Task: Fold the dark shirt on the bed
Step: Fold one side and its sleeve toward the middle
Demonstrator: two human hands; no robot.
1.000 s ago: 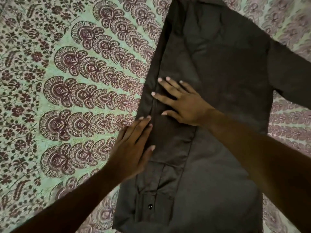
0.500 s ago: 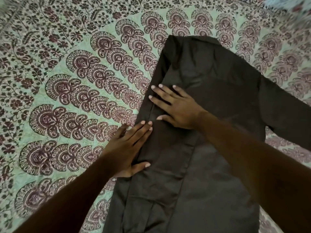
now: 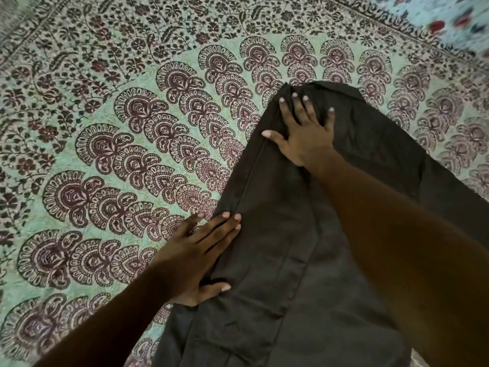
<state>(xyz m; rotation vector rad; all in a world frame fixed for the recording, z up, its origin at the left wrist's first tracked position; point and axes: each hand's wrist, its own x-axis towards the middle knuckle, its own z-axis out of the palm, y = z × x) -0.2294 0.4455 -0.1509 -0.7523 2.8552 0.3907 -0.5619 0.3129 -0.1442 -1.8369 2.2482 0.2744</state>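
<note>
The dark shirt (image 3: pixel 277 247) lies flat on the bed, its left side folded inward so a long straight fold runs down its left edge. My right hand (image 3: pixel 304 133) presses flat near the shirt's far end, fingers spread and straight. At the middle of the folded left edge my left hand (image 3: pixel 198 255) lies flat, fingertips on the cloth and palm partly on the bedspread. A sleeve (image 3: pixel 449 186) sticks out unfolded to the right.
The bed is covered with a green bedspread (image 3: pixel 132 154) printed in maroon fan and flower patterns, spreading wide to the left and beyond the shirt. A lighter floral cloth (image 3: pixel 455 19) shows at the top right corner.
My right hand has slid up the fold toward the shirt's far end. My left hand stays flat on the left edge. The view has tilted up, showing more bedspread.
</note>
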